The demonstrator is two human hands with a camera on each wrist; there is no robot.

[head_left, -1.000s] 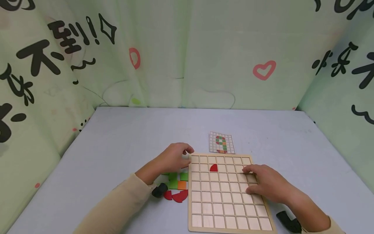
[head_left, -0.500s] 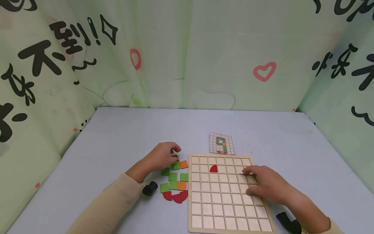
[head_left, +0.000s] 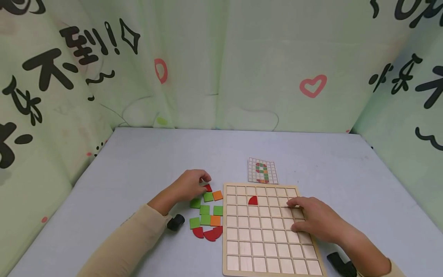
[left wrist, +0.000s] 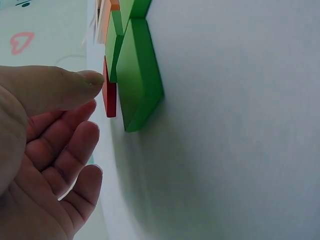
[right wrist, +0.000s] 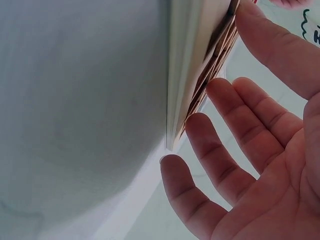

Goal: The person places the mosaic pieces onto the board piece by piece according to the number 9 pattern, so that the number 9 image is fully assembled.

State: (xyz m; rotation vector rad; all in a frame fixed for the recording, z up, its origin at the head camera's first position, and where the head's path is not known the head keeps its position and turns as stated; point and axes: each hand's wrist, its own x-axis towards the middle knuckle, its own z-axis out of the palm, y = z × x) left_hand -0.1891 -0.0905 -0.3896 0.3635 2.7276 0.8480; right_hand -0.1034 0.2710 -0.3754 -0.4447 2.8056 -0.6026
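The left hand [head_left: 188,185] has drawn back from the board's far left corner to the loose pieces beside the board, uncovering several of them, while the right hand [head_left: 320,217] has kept its place. The left thumb and forefinger stand a little apart at a red piece [head_left: 208,188] on the table; whether the thumb touches it I cannot tell. The other left fingers are loosely curled. The right hand rests on the right edge of the wooden board [head_left: 249,274], thumb and fingers spread and relaxed.

Close to the left hand lie a green square [head_left: 208,197] and an orange square [head_left: 217,195], side by side. Nearer the person are five more green squares, another orange square [head_left: 215,221] and, nearest of all, a cluster of red rounded pieces [head_left: 209,236], one of them touching or very near the board's left edge.

The board is marked in a grid; a red quarter-round [head_left: 253,200] sits in the second row from the far side, third column from the left. Just beyond the board lies a card [head_left: 262,171] with a coloured grid pattern. A pale green curtain [head_left: 256,69] stands behind the white table [head_left: 166,150].
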